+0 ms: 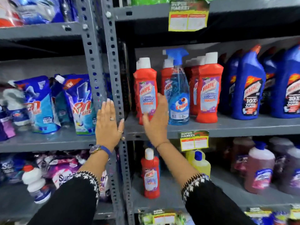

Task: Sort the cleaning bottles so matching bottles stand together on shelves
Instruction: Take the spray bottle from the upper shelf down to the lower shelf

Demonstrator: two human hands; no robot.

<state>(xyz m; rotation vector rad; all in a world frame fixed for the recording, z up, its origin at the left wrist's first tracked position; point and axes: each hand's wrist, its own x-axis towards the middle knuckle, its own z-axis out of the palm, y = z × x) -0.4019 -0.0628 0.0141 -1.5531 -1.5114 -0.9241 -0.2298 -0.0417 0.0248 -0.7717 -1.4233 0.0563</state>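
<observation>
On the middle right shelf (227,127) stand red Harpic bathroom cleaner bottles with white caps. My right hand (156,120) wraps around the leftmost red bottle (145,88), thumb in front, fingers behind it. A blue Colin spray bottle (178,95) stands just right of my hand, in front of another red bottle (166,75). More red bottles (209,90) follow, then blue Harpic toilet cleaner bottles (248,85). My left hand (108,125) lies flat and open against the grey shelf upright (113,62). One lone red Harpic bottle (150,174) stands on the shelf below.
Blue detergent pouches (40,104) fill the left shelf. The lower right shelf holds yellow bottles (200,164) and brownish-purple bottles (259,169). White bottles (34,182) and purple packs sit lower left. Price tags (194,140) hang on the shelf edges.
</observation>
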